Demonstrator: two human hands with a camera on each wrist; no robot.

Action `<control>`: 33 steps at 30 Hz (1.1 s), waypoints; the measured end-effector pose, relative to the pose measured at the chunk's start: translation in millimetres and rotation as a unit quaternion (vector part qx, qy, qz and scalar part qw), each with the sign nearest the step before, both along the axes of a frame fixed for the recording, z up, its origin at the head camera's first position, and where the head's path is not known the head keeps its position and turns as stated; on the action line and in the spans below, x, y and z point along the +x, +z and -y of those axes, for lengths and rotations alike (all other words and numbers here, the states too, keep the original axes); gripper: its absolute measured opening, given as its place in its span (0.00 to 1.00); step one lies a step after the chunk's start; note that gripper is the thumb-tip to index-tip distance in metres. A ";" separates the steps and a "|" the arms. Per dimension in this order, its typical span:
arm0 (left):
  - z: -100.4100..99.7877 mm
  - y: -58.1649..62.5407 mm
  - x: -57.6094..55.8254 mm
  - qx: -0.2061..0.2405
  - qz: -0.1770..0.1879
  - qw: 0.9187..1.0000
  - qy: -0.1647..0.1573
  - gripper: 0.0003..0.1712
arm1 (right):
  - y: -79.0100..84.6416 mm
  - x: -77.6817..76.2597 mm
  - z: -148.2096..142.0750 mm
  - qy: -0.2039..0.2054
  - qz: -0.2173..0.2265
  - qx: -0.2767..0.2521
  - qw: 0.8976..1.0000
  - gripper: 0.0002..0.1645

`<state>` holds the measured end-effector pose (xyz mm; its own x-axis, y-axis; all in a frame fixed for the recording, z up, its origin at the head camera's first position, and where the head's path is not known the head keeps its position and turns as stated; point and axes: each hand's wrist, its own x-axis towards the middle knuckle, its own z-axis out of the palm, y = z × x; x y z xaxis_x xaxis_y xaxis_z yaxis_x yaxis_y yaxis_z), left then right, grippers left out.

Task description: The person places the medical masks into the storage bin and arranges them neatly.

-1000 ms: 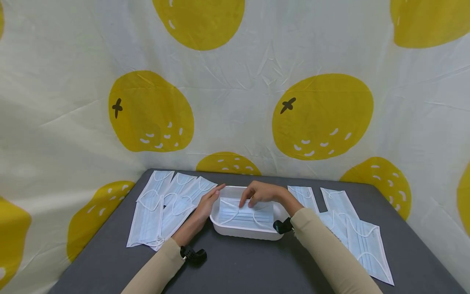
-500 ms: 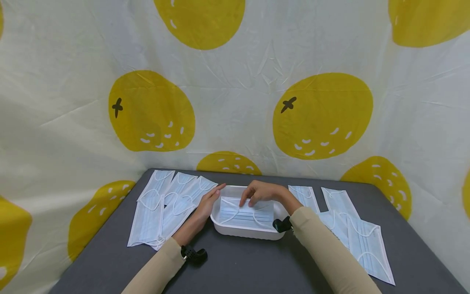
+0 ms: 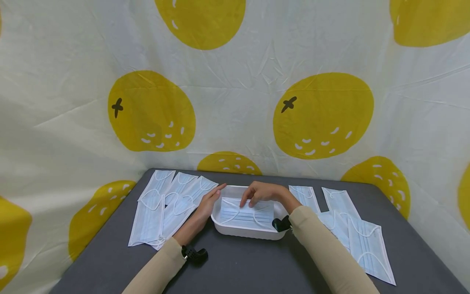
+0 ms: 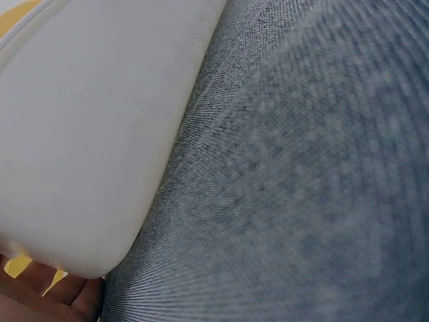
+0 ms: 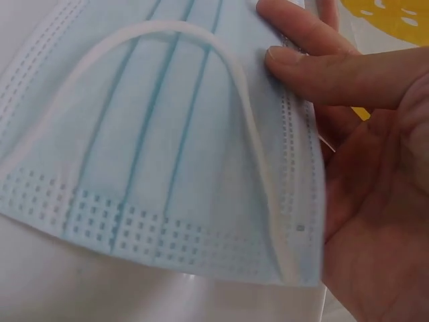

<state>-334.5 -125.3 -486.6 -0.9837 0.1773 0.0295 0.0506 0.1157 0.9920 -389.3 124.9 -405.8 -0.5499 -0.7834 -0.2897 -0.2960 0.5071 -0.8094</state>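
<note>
From where I stood, a white plastic tray (image 3: 244, 231) sat on the dark grey worktop (image 3: 242, 265), with a pale blue pleated face mask (image 3: 246, 219) lying crosswise inside it. Two white ear loops (image 5: 242, 87) curved over the upper side of that mask.

With the tray as the hub of a clock and twelve at the far edge of the worktop, the person's left hand (image 3: 207, 205) was at nine o'clock. Its fingers stretched out along the outside of the tray, touching it and reaching toward its far corner at about ten.

The right hand (image 3: 262, 192) was bent over the tray toward one o'clock. Its thumb (image 5: 348, 80) and forefinger (image 5: 305, 25) touched the mask near its far edge, their tips a little apart; I could not tell whether the hand was gripping the mask or only pressing on it.

More masks lay around. An overlapping spread of loose masks (image 3: 148, 222) was at nine to ten o'clock, and another group (image 3: 369, 241) at three to four, partly hidden by the right sleeve (image 3: 330, 249). A single mask (image 3: 306, 197) lay at two. A black wrist device (image 3: 196, 255) circled the left wrist. Beyond the worktop hung a white curtain (image 3: 235, 102) printed with yellow fruit.
</note>
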 end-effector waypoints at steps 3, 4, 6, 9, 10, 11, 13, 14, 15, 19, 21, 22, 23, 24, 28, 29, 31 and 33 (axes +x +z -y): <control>0.1 0.7 0.2 0.000 0.000 1.000 -0.002 0.27 | -1.2 -1.4 0.1 0.005 0.013 -0.007 1.000 0.19; 0.1 0.9 0.2 0.000 0.001 1.000 -0.002 0.27 | -1.9 -2.1 0.2 0.006 0.016 -0.008 1.000 0.20; 0.2 1.3 0.2 -0.001 0.001 1.000 -0.003 0.27 | -3.2 -3.6 0.0 0.009 0.024 -0.011 1.000 0.21; -0.3 1.4 -0.1 -0.001 0.002 1.000 0.000 0.27 | -3.9 -4.6 0.0 0.014 0.027 -0.010 0.999 0.22; -0.5 1.4 -0.4 -0.002 0.003 1.000 0.002 0.26 | -3.6 -4.5 -0.1 0.016 0.028 -0.009 0.999 0.22; -0.7 1.4 -0.6 -0.003 0.003 1.000 0.003 0.26 | -3.2 -4.4 -0.2 0.019 0.030 -0.010 0.999 0.23; -1.2 1.6 -0.8 -0.004 0.003 1.000 0.005 0.26 | -2.3 -3.9 -0.4 0.022 0.032 -0.011 0.999 0.24; -1.3 1.9 -0.7 -0.005 0.004 1.000 0.006 0.26 | -1.9 -3.8 -0.5 0.023 0.031 -0.011 0.999 0.25; -1.4 1.9 -0.8 -0.006 0.004 1.000 0.006 0.26 | -1.9 -3.9 -0.7 0.022 0.031 -0.010 0.999 0.25; -1.2 2.1 -0.9 -0.005 0.004 1.000 0.004 0.27 | -2.8 -5.0 -0.2 0.016 0.025 -0.002 1.000 0.26; -1.0 2.2 -0.8 -0.005 0.005 1.000 0.002 0.27 | -2.9 -5.2 0.3 0.010 0.018 0.005 1.000 0.27; -1.0 2.2 -0.8 -0.006 0.005 1.000 0.002 0.27 | -2.7 -5.2 0.5 0.004 0.015 0.010 1.000 0.28; -1.0 2.3 -0.9 -0.006 0.005 1.000 0.002 0.27 | -2.7 -5.3 0.9 0.000 0.013 0.014 1.000 0.29; -1.0 2.4 -1.1 -0.006 0.006 1.000 0.003 0.27 | -2.4 -5.2 1.1 -0.005 0.010 0.018 1.000 0.30; -1.3 3.2 -1.8 -0.004 0.006 1.000 0.006 0.26 | -1.4 -5.3 2.0 -0.024 0.005 0.035 0.999 0.32; -1.4 3.5 -1.9 -0.003 0.007 1.000 0.007 0.26 | -1.2 -5.3 2.4 -0.025 0.006 0.036 0.999 0.31; -1.4 4.0 -2.2 -0.002 0.008 1.000 0.008 0.26 | -0.7 -5.3 2.5 -0.028 0.008 0.039 0.999 0.29; -1.2 4.4 -2.4 -0.002 0.010 1.000 0.008 0.26 | 0.1 -5.0 2.7 -0.028 0.011 0.040 0.999 0.28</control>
<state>-336.8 -124.1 -482.3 -0.9869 0.1610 0.0093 0.0288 0.1194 0.9924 -394.3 122.2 -405.8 -0.5849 -0.7251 -0.3635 -0.2474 0.5863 -0.7714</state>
